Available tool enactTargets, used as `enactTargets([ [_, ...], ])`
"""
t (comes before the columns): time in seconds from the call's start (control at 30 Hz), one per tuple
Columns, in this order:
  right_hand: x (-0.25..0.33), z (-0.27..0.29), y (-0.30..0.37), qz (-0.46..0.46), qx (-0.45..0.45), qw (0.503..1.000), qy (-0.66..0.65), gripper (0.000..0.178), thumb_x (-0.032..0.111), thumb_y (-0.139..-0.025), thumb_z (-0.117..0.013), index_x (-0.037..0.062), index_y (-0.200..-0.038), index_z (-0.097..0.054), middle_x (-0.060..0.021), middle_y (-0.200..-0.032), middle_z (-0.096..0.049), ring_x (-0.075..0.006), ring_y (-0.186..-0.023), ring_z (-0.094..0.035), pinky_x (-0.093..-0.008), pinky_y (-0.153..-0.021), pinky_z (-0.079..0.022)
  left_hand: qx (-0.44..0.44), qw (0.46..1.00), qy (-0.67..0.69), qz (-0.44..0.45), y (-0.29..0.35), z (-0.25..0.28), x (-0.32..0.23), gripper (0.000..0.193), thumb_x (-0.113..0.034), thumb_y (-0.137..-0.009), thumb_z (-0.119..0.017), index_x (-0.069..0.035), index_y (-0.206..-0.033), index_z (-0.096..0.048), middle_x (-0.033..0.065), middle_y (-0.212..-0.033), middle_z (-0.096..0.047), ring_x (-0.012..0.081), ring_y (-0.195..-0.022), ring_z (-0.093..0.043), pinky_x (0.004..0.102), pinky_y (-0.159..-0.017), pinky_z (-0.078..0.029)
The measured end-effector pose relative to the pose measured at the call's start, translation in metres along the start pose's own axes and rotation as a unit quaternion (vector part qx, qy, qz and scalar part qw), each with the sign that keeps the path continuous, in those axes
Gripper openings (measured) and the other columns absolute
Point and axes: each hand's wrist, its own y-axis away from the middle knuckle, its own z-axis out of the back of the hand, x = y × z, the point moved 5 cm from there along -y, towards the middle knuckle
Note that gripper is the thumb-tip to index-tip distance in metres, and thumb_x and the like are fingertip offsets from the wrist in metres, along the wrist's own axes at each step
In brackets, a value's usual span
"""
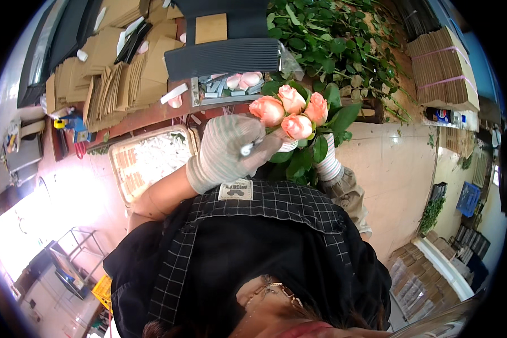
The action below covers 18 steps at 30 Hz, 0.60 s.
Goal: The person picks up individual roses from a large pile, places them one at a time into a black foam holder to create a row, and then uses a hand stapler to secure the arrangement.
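On the near side of the surface (143,121), the roses (268,111) stand between the left hand (231,147), fingers curled, and right hand (329,156), fingers hidden, both grips unclear, and overtight squeezing could bruise the roses.

Right of the pink roses (292,110), past their leaves, a hand could pass over the tiled floor (394,169); beyond them, heaped leafy stems (343,48) crowd the table (143,112). Left of them, the left hand (236,143) blocks the way; farther left, a basket (118,174).
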Motion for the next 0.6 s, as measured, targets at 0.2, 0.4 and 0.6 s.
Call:
enactTargets([
  [0.2, -0.001, 0.007, -0.012, 0.003, 0.042, 0.999, 0.010, 0.063, 0.028, -0.075, -0.071, 0.0119, -0.131, -0.045, -0.0117, -0.122, -0.054, -0.0311, -0.111, -0.049, -0.0440, -0.084, -0.048, -0.462, 0.840, 0.170, 0.226, 0.090, 0.070, 0.052, 0.023, -0.016, -0.090, -0.061, -0.008, -0.069, -0.055, -0.0018, -0.063, -0.053, 0.0053, -0.057, -0.046, 0.0216, -0.050, -0.037],
  [0.4, 0.000, 0.013, -0.012, -0.006, 0.063, 0.998, 0.010, 0.065, 0.028, -0.074, -0.072, 0.0114, -0.130, -0.045, -0.0124, -0.121, -0.054, -0.0320, -0.110, -0.050, -0.0441, -0.085, -0.047, -0.361, 0.734, -0.221, 0.532, 0.279, 0.098, 0.224, 0.029, -0.032, -0.083, -0.067, -0.003, -0.084, -0.061, 0.0073, -0.075, -0.064, 0.0219, -0.065, -0.058, 0.0338, -0.063, -0.046],
  [0.6, 0.007, 0.006, -0.017, -0.013, 0.074, 0.997, 0.015, 0.066, 0.028, -0.073, -0.073, 0.0109, -0.130, -0.045, -0.0132, -0.119, -0.055, -0.0328, -0.109, -0.051, -0.0441, -0.085, -0.047, -0.069, 0.707, -0.367, 0.601, 0.370, 0.094, 0.283, 0.045, -0.032, -0.078, -0.067, -0.003, -0.113, -0.060, 0.0156, -0.091, -0.067, 0.0310, -0.082, -0.065, 0.0376, -0.074, -0.052],
])
